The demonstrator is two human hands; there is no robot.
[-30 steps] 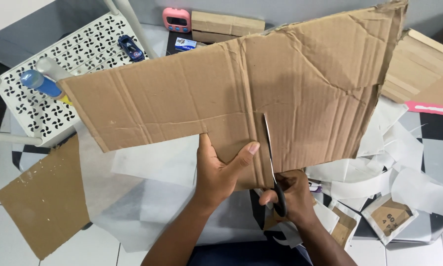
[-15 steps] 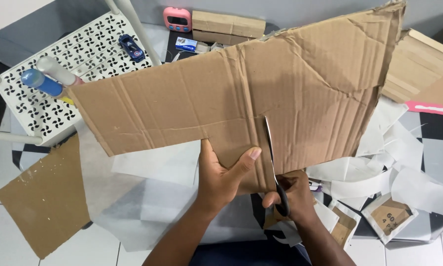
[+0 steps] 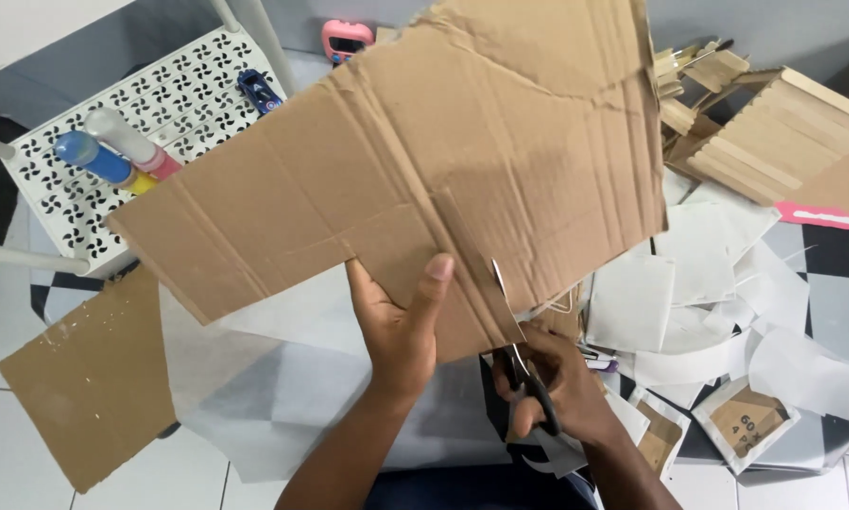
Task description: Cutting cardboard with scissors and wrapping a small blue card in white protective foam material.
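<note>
A large brown corrugated cardboard sheet [image 3: 424, 170] is held up over the floor, tilted, with creases and a torn top edge. My left hand [image 3: 401, 326] grips its lower edge, thumb on top. My right hand [image 3: 552, 387] holds black-handled scissors [image 3: 523, 373] whose blades enter the sheet's lower edge just right of my left thumb. A short cut runs up from that edge.
A white perforated rack [image 3: 150, 123] at upper left carries marker tubes [image 3: 112, 156] and a small blue toy car [image 3: 259, 92]. A flat cardboard piece [image 3: 89, 387] lies lower left. White paper scraps [image 3: 727, 312] litter the right. A wooden stick structure [image 3: 764, 132] stands upper right.
The cardboard sheet has swung and tilted, its right side now higher and nearer the camera. The scissors sit lower at the sheet's edge, blades mostly hidden. My left hand kept its grip.
</note>
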